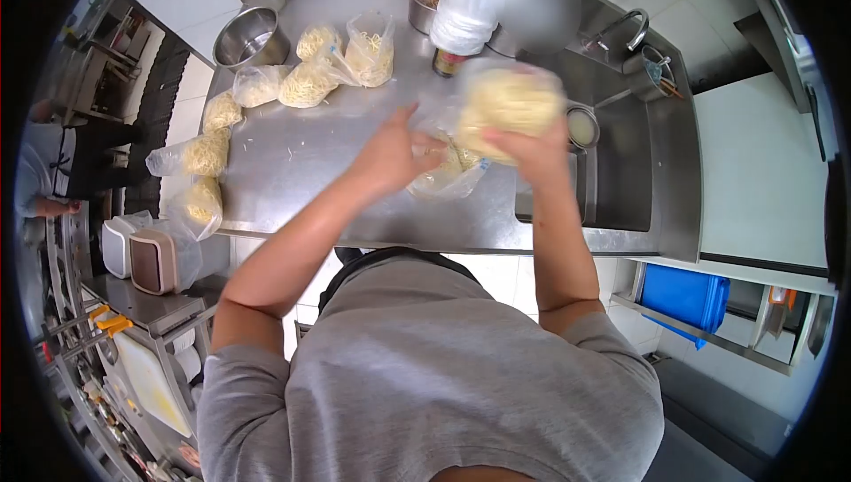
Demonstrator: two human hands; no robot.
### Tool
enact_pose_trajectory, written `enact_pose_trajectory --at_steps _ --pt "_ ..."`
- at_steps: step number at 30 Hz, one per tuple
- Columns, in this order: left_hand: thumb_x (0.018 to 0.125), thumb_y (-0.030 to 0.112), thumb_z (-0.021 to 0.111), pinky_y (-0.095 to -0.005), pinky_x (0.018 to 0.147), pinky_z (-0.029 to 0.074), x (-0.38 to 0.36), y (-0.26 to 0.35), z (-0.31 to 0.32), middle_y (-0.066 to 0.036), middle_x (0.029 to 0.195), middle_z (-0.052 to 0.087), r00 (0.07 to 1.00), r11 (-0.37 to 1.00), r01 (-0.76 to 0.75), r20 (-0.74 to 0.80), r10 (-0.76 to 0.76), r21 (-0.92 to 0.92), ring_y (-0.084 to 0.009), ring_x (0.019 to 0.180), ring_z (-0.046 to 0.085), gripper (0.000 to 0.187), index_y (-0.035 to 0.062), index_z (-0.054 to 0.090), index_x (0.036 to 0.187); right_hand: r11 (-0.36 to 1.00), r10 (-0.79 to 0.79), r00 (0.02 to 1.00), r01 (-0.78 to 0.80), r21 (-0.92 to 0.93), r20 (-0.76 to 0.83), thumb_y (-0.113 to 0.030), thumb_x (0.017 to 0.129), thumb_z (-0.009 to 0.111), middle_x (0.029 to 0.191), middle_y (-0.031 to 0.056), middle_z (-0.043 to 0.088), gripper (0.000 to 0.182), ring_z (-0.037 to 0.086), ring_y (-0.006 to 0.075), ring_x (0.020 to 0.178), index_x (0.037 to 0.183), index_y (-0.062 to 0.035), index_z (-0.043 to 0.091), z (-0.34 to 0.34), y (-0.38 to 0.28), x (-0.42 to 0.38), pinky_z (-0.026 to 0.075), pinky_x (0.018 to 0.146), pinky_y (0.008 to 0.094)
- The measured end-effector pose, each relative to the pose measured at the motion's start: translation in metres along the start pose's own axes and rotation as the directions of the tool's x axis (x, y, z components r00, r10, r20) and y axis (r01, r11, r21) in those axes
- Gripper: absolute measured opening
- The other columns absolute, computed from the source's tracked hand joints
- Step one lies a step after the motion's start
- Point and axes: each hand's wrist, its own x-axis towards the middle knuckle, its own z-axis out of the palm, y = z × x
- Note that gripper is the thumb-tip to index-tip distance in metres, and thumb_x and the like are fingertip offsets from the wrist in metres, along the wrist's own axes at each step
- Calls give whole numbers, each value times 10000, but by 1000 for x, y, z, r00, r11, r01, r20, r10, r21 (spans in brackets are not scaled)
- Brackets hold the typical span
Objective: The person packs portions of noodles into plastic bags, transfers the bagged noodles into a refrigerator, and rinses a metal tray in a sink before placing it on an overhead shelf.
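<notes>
My right hand (530, 147) grips a bag of pale yellow noodles (510, 102), raised above the steel counter near the sink and smeared by motion. To its left, my left hand (394, 152) has its fingers apart and holds nothing. Its fingertips reach to the edge of another clear bag of noodles (450, 176), which lies on the counter between my two hands. Part of that lower bag is hidden behind the raised one.
Several bagged noodles (308, 83) line the back and left of the steel counter (292, 172). A steel pot (252, 40) stands at the back left, a jar (448, 62) behind my hands. On the right is a sink (620, 172) with a tap (636, 30). A person (44, 163) stands far left.
</notes>
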Motion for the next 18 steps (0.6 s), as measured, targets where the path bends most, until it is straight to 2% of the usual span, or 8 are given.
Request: enact_pose_trajectory --at_steps 2,5,7,9,10,13,16,18 --pt "658 88 647 -372 966 388 -6 1 8 -209 1343 381 962 968 248 109 -250 26 -350 1226 386 507 48 555 1156 794 123 972 24 -608 199 -96 585 727 995 145 615 657 600 247 971 1177 -10 456 15 8 7 475 842 361" --pt "634 4 593 -381 945 406 -17 -8 4 -217 1384 319 980 979 196 0 -197 -55 -349 1229 379 613 13 463 1233 576 407 837 75 -814 365 -138 579 718 993 138 601 643 596 230 936 1171 -24 494 9 73 -1 454 833 345" --pt "618 -18 581 -372 953 399 -29 0 2 -215 1398 299 991 975 137 23 -135 -177 -350 1236 373 642 -9 436 1243 477 572 715 110 -872 403 -137 597 704 989 137 601 612 587 234 922 1165 -29 503 5 105 -11 451 832 344" --pt "610 -31 575 -360 961 390 -30 4 4 -212 1408 287 997 962 81 5 -82 -263 -346 1244 369 660 -20 419 1252 641 693 633 -323 -696 344 -122 607 695 999 135 602 575 578 235 931 1147 -31 519 10 114 -4 454 827 339" --pt "611 -33 574 -353 965 385 -31 4 8 -209 1410 286 998 956 57 -15 -65 -289 -341 1247 369 664 -21 416 1256 646 751 571 -529 -550 332 -114 612 691 1004 134 602 556 573 235 935 1138 -32 528 11 117 -1 455 824 337" --pt "611 -36 580 -328 971 373 -35 10 1 -205 1417 283 996 894 77 -13 -92 -442 -321 1259 368 690 -22 397 1276 613 784 586 -676 -408 206 -97 632 682 1009 115 601 482 563 219 937 1094 -30 560 5 116 11 453 825 325" --pt "611 -37 588 -315 952 382 -34 9 -2 -205 1416 289 994 867 72 -32 -101 -493 -302 1262 373 714 -20 381 1295 607 610 786 -378 -699 105 -125 661 625 1064 197 587 388 562 257 993 1039 -39 612 -2 119 10 454 814 380" --pt "613 -35 590 -315 932 393 -36 11 -1 -206 1408 303 994 859 86 -19 -111 -504 -301 1246 394 716 -26 378 1297 262 636 767 -105 -959 89 -125 684 612 1032 196 595 353 574 269 980 1028 -47 613 9 103 7 471 781 392"
